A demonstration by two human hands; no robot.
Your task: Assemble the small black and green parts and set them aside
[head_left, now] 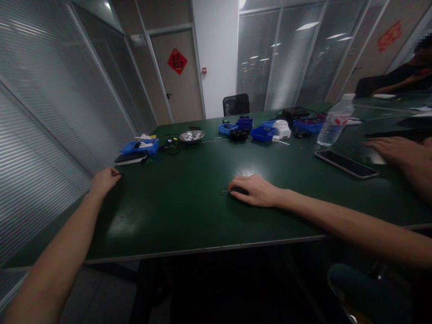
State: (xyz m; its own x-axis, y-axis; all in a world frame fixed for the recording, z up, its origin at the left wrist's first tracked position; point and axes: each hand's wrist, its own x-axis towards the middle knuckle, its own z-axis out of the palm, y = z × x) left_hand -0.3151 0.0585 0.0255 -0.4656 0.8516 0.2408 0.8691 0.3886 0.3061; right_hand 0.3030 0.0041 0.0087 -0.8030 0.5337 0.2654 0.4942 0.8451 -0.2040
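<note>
At the left, my left hand (105, 181) rests at the table's left side, its fingertips pinched on a small black thing (120, 174) whose kind I cannot make out. My right hand (254, 190) lies low over the middle of the green table (175, 198). Its fingers are wrapped round what looks like a screwdriver (239, 190), with a dark rounded handle and a thin metal shaft pointing left. The palm hides part of the handle. Beyond my left hand lies a black notebook-like case (131, 157).
Several blue trays (263, 133) with small parts stand along the back, near a metal bowl (192, 137) and cables (170, 146). At right are a phone (346, 164), a water bottle (335, 121) and another person's hand (401, 155). A further person (410, 76) sits far right.
</note>
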